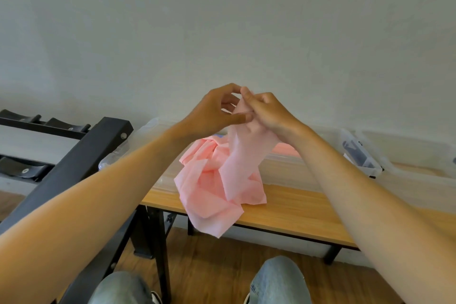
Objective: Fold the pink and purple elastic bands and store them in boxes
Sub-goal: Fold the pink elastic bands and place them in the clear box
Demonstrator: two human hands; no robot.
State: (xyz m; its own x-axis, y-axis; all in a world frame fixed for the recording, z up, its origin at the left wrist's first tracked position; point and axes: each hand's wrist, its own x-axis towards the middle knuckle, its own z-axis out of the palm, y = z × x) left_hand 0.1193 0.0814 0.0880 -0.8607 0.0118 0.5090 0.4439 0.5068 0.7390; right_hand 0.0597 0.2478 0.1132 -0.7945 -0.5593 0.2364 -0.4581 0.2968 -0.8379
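A long pink elastic band (pixel 222 180) lies bunched on the wooden bench (pixel 296 212), one fold hanging over the front edge. Both hands hold its upper end raised above the bench. My left hand (pixel 214 111) pinches the band's top edge between thumb and fingers. My right hand (pixel 266 111) grips the same end from the right, fingers curled round the fabric. A clear plastic box (pixel 283 165) stands behind the pile, with more pink inside it. No purple band is plainly visible.
A second clear box (pixel 362 155) with dark items stands at the right, and another clear container (pixel 424 153) is beyond it. A black metal rack (pixel 81 155) slants at the left. My knees in jeans (pixel 278 281) are below the bench. A white wall is behind.
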